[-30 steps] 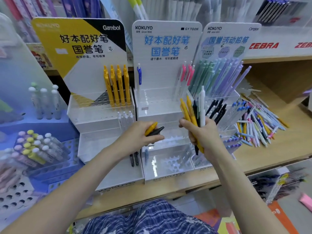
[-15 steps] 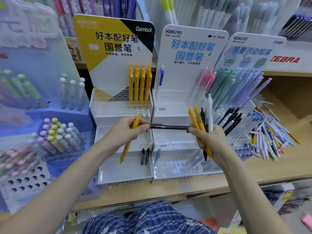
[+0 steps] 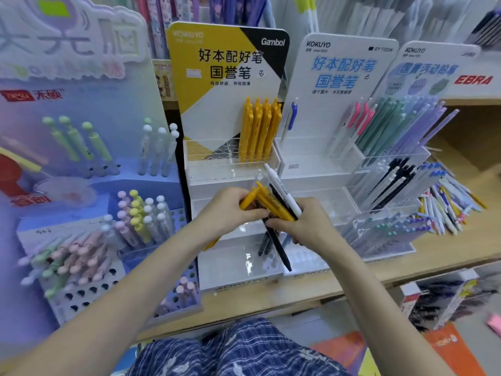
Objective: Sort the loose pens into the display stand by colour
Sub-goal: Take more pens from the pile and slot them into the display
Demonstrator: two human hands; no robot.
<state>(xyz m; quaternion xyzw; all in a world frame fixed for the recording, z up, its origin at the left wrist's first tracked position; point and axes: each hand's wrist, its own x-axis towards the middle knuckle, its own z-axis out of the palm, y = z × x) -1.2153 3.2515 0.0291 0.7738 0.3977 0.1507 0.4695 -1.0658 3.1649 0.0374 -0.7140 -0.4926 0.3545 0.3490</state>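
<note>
A: Largest item?
B: Clear acrylic tiered display stand with yellow-black header card [image 3: 233, 169], on the wooden shelf [image 3: 271, 294]; four yellow pens [image 3: 259, 130] upright in its top tier.
A: Hands?
B: Right hand [image 3: 306, 223] clenched round a mixed bundle of yellow, black and white pens [image 3: 276, 200]. Left hand [image 3: 230, 210] pinches one yellow pen [image 3: 248, 199] at the bundle.
A: Remaining stock?
B: Heap of loose mixed-colour pens [image 3: 447, 202] on the shelf, far right.

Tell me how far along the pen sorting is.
Done: a row of yellow pens stands in the yellow stand. In hand: left hand and right hand both grip a mixed bundle of yellow, black and white pens. Left: the loose pile on the shelf.
</note>
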